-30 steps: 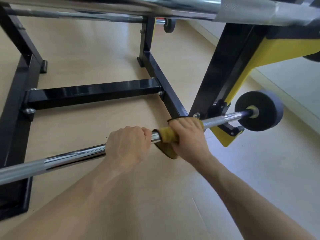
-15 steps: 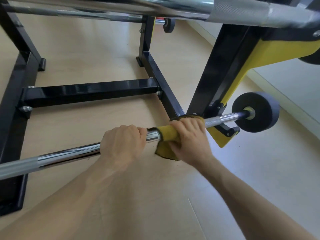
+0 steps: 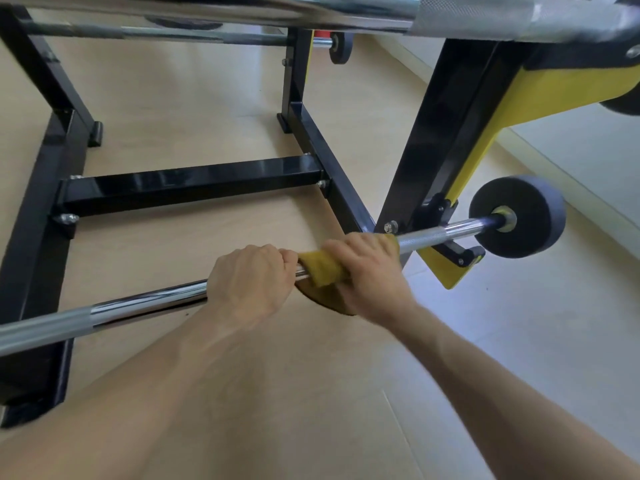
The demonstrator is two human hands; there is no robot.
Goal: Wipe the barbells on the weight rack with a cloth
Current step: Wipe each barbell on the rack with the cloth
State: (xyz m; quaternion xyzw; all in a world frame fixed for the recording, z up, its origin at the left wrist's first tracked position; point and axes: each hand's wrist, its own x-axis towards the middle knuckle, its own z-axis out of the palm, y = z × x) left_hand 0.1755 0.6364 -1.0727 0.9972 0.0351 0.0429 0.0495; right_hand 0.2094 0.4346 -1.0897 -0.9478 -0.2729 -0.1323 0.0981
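**Low on the rack, a chrome bar gets its rub-down**

Down at the lowest rung of the weight rack (image 3: 446, 140), the barbell (image 3: 149, 301) lies across the yellow cradle (image 3: 446, 268), its dark end plate (image 3: 530, 216) just beyond the rack's upright. A yellow cloth (image 3: 322, 268) is wrapped around the bar just inside that upright, and the right hand (image 3: 367, 268) grips the cloth closed about the steel. The left hand (image 3: 252, 282) is curled round the bare bar, touching the cloth's inner edge.

The bar looks stiff, heavy and slick where polished, rougher at the knurled stretch nearest the upright; the cloth is soft and would likely bunch or slide unless squeezed all the way round. Holding bare chrome beside the cloth seems the sensible steadying point, keeping fingers away from the cradle.

Higher on the rack, a second barbell (image 3: 467, 13) crosses overhead, and another (image 3: 156, 32) rests on the far side. No brand, label or writing can be read anywhere.
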